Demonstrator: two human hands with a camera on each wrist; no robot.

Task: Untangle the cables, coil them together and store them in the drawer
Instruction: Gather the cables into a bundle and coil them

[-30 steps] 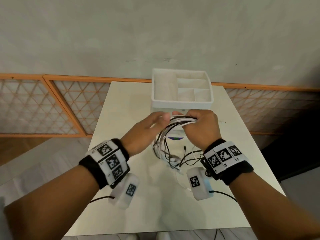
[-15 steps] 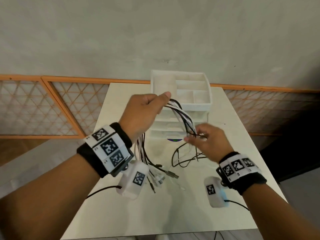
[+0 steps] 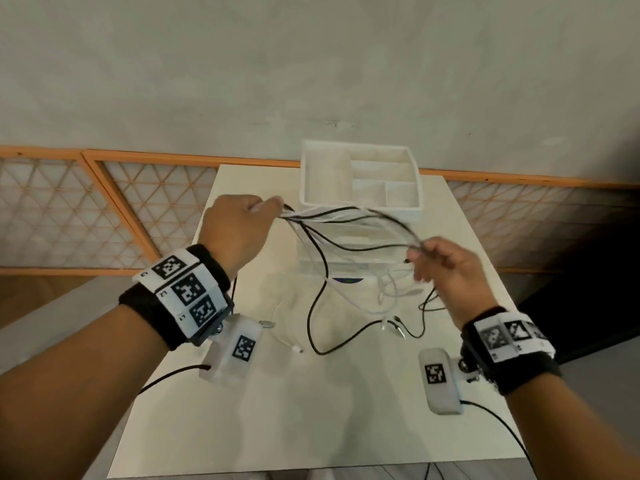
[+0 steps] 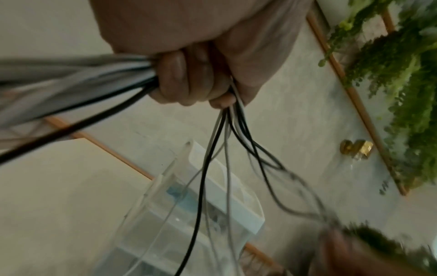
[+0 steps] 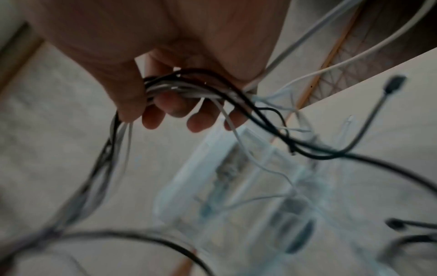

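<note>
Cables (image 3: 349, 223) taut between hands (mid-air)

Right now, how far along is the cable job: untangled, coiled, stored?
Done: the black and white cables are gathered into one bundle, off the table. In hand: the left hand grips one end of the bundle, the right hand the other, the span stretched between them, loose ends trailing on the table. Left: no coil is formed yet, and nothing is visibly stored in the drawer unit.
</note>
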